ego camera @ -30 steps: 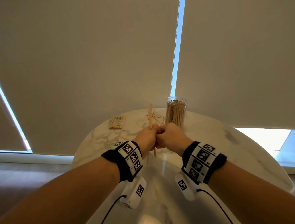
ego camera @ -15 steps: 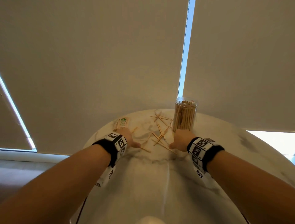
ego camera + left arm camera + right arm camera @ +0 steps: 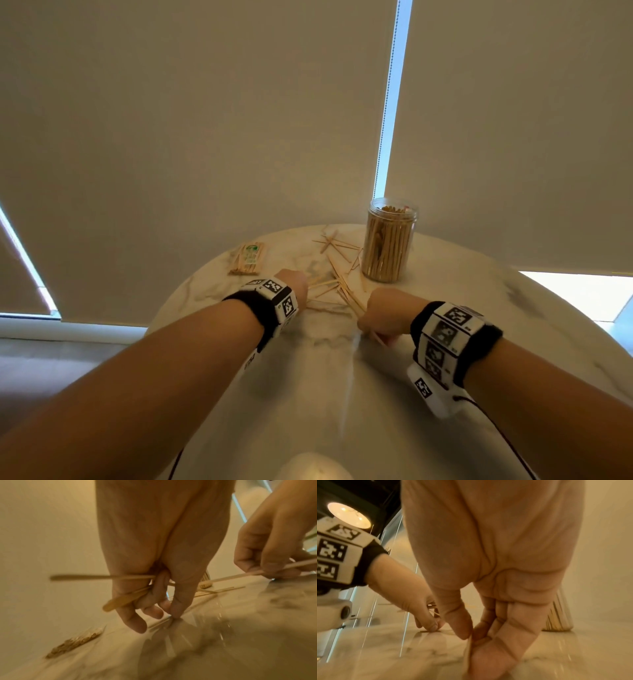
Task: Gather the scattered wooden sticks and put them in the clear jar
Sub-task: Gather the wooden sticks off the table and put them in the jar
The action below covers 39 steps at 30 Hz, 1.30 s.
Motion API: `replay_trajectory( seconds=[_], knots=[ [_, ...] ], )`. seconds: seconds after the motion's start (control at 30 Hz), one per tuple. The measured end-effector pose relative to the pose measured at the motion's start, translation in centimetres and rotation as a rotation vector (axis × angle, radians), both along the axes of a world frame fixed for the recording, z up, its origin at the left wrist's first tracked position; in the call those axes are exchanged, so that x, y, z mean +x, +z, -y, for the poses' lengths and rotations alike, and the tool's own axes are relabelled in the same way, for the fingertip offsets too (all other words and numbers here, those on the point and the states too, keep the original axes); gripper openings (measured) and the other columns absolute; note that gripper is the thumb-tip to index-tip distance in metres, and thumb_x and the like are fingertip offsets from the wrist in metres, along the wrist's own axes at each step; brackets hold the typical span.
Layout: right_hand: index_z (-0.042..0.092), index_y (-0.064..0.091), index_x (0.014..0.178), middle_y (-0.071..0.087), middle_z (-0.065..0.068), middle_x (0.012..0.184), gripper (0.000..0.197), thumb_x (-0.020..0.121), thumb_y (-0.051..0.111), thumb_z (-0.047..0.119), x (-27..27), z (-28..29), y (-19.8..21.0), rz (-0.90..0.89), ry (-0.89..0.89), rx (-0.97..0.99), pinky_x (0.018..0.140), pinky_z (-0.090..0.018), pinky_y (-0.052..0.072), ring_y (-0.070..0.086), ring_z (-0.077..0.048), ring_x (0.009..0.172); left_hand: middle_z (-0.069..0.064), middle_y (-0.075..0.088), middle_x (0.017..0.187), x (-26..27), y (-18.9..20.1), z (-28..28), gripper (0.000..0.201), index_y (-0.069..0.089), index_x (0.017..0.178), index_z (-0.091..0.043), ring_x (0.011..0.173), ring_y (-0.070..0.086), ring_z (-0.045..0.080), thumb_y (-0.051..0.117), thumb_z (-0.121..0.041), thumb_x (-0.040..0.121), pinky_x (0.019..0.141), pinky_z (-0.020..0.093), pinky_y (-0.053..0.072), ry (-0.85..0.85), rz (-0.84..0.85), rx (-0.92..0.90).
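Observation:
Several thin wooden sticks (image 3: 337,286) lie scattered on the round marble table (image 3: 342,394), just left of the clear jar (image 3: 388,241), which stands upright and packed with sticks. My left hand (image 3: 291,282) is down at the left edge of the pile; in the left wrist view it (image 3: 159,599) grips a few sticks (image 3: 123,599) in curled fingers while its thumb and fingertip pinch another on the table. My right hand (image 3: 385,313) sits at the near right of the pile, pinching a stick (image 3: 468,646) between thumb and fingers.
A small clear packet of sticks (image 3: 248,258) lies at the far left of the table. Roller blinds hang close behind the table's far edge. The near half of the tabletop shows only bare marble.
Both hands were together in front of me holding sticks a second ago. They have since parted and dropped to the table, left hand to the pile's left, right hand to its near right.

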State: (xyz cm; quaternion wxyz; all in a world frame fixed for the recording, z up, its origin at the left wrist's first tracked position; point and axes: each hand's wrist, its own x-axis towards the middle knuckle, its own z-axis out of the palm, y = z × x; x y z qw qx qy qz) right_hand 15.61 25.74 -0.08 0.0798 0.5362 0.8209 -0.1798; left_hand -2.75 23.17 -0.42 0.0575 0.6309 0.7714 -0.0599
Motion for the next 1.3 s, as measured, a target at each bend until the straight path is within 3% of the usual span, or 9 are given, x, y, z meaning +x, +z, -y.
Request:
replay_trajectory(
  seconds=[0.17, 0.3, 0.5, 0.7, 0.83, 1.07, 1.13, 1.2, 1.3],
  knots=[
    [0.008, 0.061, 0.080, 0.068, -0.006, 0.071, 0.019, 0.094, 0.056, 0.019, 1.4, -0.9, 0.4, -0.233, -0.118, -0.058, 0.052, -0.023, 0.053, 0.065, -0.015, 0.054, 0.012, 0.061, 0.112, 0.7, -0.3, 0.0, 0.033, 0.053, 0.120, -0.010, 0.091, 0.060, 0.027, 0.066, -0.022, 0.092, 0.070, 0.032, 0.044, -0.025, 0.060, 0.066],
    [0.009, 0.058, 0.080, 0.063, -0.007, 0.079, 0.016, 0.093, 0.054, 0.016, 0.6, -2.8, 1.3, -0.183, -0.120, 0.190, 0.052, -0.023, 0.045, 0.060, -0.020, 0.069, 0.011, 0.067, 0.114, 1.3, -0.3, 0.0, 0.031, 0.062, 0.118, -0.009, 0.103, 0.065, 0.027, 0.068, -0.025, 0.092, 0.075, 0.029, 0.047, -0.021, 0.037, 0.032],
    [0.004, 0.063, 0.117, 0.065, -0.011, 0.117, 0.026, 0.100, 0.047, 0.015, -3.4, -4.7, 1.2, 0.031, -0.006, 0.282, 0.084, -0.033, 0.054, 0.065, -0.028, 0.105, 0.013, 0.065, 0.112, 0.6, -0.8, 0.5, 0.031, 0.059, 0.120, -0.006, 0.104, 0.065, 0.029, 0.061, -0.025, 0.095, 0.072, 0.029, 0.046, -0.041, 0.011, -0.019],
    [0.004, 0.061, 0.118, 0.065, -0.011, 0.115, 0.061, 0.096, 0.048, 0.060, -6.1, -5.5, 0.0, 0.166, 0.085, 0.282, 0.086, -0.034, 0.051, 0.063, -0.027, 0.110, 0.005, 0.054, 0.075, -1.4, 0.3, 0.6, 0.030, 0.064, 0.113, 0.000, 0.079, 0.058, 0.025, 0.058, -0.025, 0.098, 0.065, 0.030, 0.045, 0.061, 0.042, -0.121],
    [0.003, 0.063, 0.116, 0.067, -0.011, 0.117, 0.031, 0.099, 0.057, 0.028, -6.1, -5.6, -0.2, 0.149, 0.119, 0.352, 0.083, -0.032, 0.052, 0.065, -0.028, 0.108, 0.004, 0.049, 0.072, -1.5, 0.1, 0.1, 0.023, 0.055, 0.083, -0.008, 0.064, 0.050, 0.020, 0.050, -0.025, 0.099, 0.050, 0.025, 0.036, 0.198, 0.232, -0.007],
    [0.001, 0.063, 0.116, 0.066, -0.013, 0.118, 0.023, 0.098, 0.053, 0.010, -4.6, -5.2, 0.0, 0.111, 0.029, 0.288, 0.084, -0.031, 0.052, 0.065, -0.029, 0.108, 0.019, 0.069, 0.112, -0.5, 0.4, 1.1, 0.033, 0.066, 0.108, 0.009, 0.103, 0.066, 0.035, 0.039, -0.009, 0.103, 0.088, 0.037, 0.050, 0.319, 0.595, 0.005],
    [0.002, 0.063, 0.116, 0.066, -0.014, 0.117, 0.023, 0.096, 0.056, 0.010, -3.8, -4.8, 0.0, 0.088, -0.020, 0.243, 0.083, -0.031, 0.053, 0.065, -0.029, 0.106, 0.021, 0.065, 0.098, -0.3, -0.2, 1.0, 0.027, 0.063, 0.099, 0.005, 0.083, 0.065, 0.035, 0.040, -0.008, 0.102, 0.070, 0.039, 0.052, 0.416, 0.818, 0.065],
    [0.002, 0.060, 0.119, 0.065, -0.013, 0.118, 0.026, 0.095, 0.057, 0.011, -3.2, -4.2, 0.1, 0.095, -0.035, 0.218, 0.084, -0.030, 0.053, 0.065, -0.028, 0.106, 0.011, 0.050, 0.074, -0.2, -0.8, 1.5, 0.025, 0.051, 0.084, -0.007, 0.052, 0.046, 0.021, 0.038, -0.018, 0.102, 0.042, 0.022, 0.038, 0.555, 1.068, 0.112],
    [0.001, 0.061, 0.122, 0.063, -0.012, 0.116, 0.028, 0.097, 0.053, 0.012, -2.2, -3.0, 0.0, 0.165, -0.020, 0.197, 0.087, -0.029, 0.052, 0.061, -0.025, 0.098, 0.003, 0.041, 0.064, 0.5, -0.9, 2.4, 0.036, 0.045, 0.084, -0.012, 0.045, 0.032, 0.014, 0.037, -0.041, 0.103, 0.040, 0.015, 0.025, 0.625, 1.122, 0.073]
  ],
)
